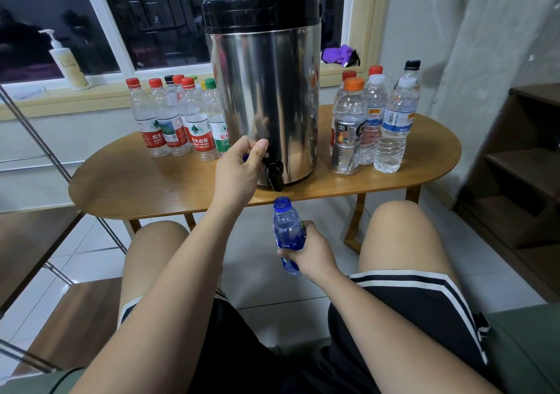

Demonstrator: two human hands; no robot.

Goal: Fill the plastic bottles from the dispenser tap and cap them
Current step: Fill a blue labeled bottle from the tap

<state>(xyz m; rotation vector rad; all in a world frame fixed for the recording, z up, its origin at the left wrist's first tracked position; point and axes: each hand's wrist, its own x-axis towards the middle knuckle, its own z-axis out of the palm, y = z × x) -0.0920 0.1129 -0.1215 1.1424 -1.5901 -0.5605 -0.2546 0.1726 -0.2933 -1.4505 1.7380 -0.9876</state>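
Note:
A tall steel dispenser (266,90) with a black lid stands on the wooden table (151,187). Its black tap (274,171) hangs over the table's front edge. My left hand (239,169) is at the tap, thumb on the lever, and a bit of blue, perhaps a cap, shows between its curled fingers. My right hand (309,253) grips an uncapped blue bottle (286,233) upright, its mouth just below the spout. The bottle is partly filled. No stream is visible.
Several capped empty bottles (178,118) stand left of the dispenser, several capped bottles with water (369,121) to its right. A pump bottle (68,63) and purple cloth (339,54) lie on the windowsill. My knees flank the blue bottle; shelves (521,163) stand right.

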